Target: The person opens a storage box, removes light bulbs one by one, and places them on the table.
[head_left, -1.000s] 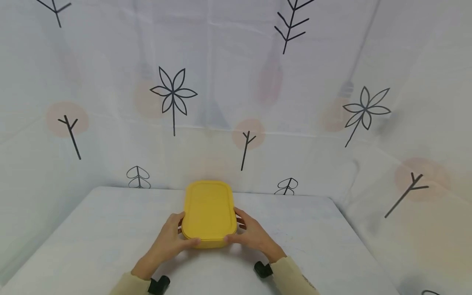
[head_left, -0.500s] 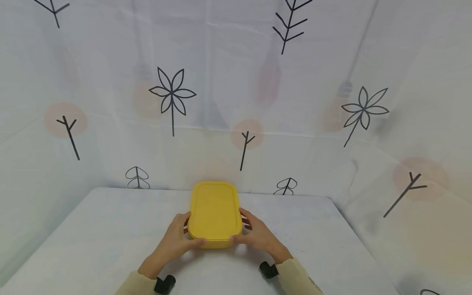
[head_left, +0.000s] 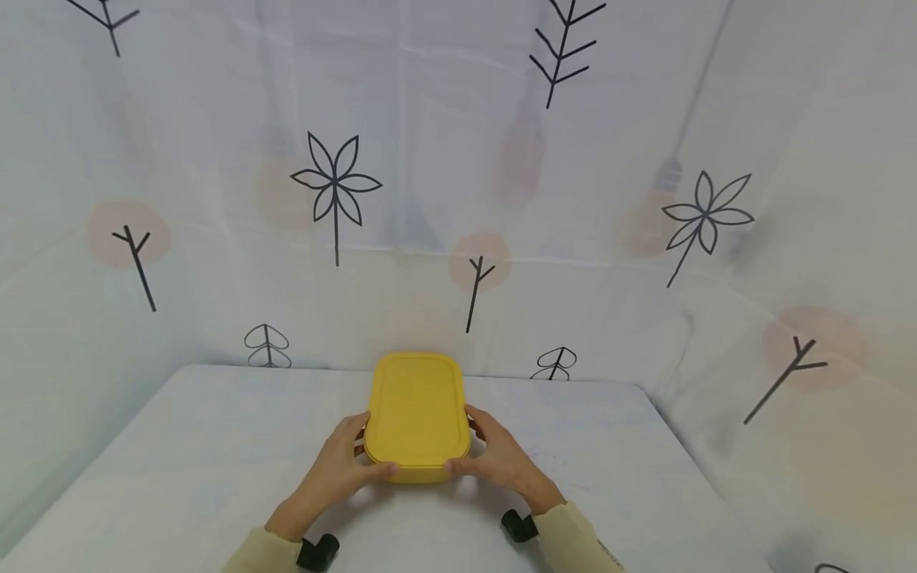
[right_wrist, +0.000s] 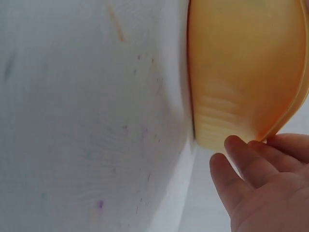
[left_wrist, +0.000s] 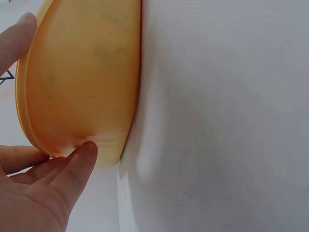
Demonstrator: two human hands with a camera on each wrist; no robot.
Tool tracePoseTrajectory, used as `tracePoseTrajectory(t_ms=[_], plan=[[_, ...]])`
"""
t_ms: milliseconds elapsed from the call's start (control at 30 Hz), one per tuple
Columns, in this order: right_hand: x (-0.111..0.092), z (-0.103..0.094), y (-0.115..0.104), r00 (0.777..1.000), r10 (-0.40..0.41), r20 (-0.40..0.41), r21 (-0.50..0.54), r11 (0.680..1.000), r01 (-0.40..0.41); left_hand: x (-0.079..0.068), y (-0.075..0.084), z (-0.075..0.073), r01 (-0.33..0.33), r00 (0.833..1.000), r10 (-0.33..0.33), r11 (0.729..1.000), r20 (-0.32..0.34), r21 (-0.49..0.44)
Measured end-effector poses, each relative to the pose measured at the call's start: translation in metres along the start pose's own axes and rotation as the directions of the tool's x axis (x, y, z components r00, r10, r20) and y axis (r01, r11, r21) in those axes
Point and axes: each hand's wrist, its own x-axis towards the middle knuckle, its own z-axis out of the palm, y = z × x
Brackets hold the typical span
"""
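A yellow food container (head_left: 417, 410) with a rounded rectangular lid stands on the white table near its far edge, long side pointing away from me. My left hand (head_left: 340, 461) holds its near left corner, thumb on the front wall and fingers along the left side. The near right corner is in my right hand (head_left: 505, 461), its thumb also on the front wall. In the left wrist view, fingertips (left_wrist: 87, 150) press the container's wall below the lid rim. The right wrist view has the fingers (right_wrist: 248, 162) at the opposite wall. The lid hides the contents.
The white table (head_left: 215, 461) reaches a white cloth backdrop (head_left: 430, 159) printed with flowers and twigs, right behind the container. The cloth also hangs at both sides. A dark wrist camera (head_left: 318, 551) is strapped to the left wrist, another camera (head_left: 517, 525) to the right.
Since a second ago the container has shifted slightly right, both hands moving with it. Over the last half second it and the hands have stayed almost still.
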Motion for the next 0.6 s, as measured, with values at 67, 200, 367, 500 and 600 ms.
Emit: tracePoseTrajectory(t_ms=[67, 200, 367, 500, 600], plan=[[-0.0005, 0.0006, -0.0008, 1.0, -0.009, -0.008, -0.013, 1.0, 0.008, -0.0003, -0.0009, 0.0005, -0.014, 1.0, 0.014, 1.0, -0.006, -0.001], [-0.0009, 0.0022, -0.0021, 0.999, -0.021, -0.027, -0.037, 0.999, 0.02, -0.0006, -0.0009, -0.0001, -0.045, 0.999, 0.045, 0.999, -0.022, -0.004], [-0.0011, 0.0027, -0.0016, 0.999, -0.012, -0.043, -0.065, 0.998, 0.009, -0.0009, -0.0001, -0.0001, -0.056, 0.998, 0.056, 0.998, -0.03, 0.0], [-0.001, 0.0027, -0.002, 0.998, -0.004, -0.058, -0.073, 0.997, 0.0, -0.001, 0.0004, -0.0007, -0.062, 0.998, 0.063, 0.998, -0.032, 0.008], [-0.0014, 0.003, -0.003, 0.998, 0.004, -0.069, -0.069, 0.998, -0.009, -0.0008, 0.0006, -0.0014, -0.076, 0.996, 0.077, 0.997, -0.037, 0.018]])
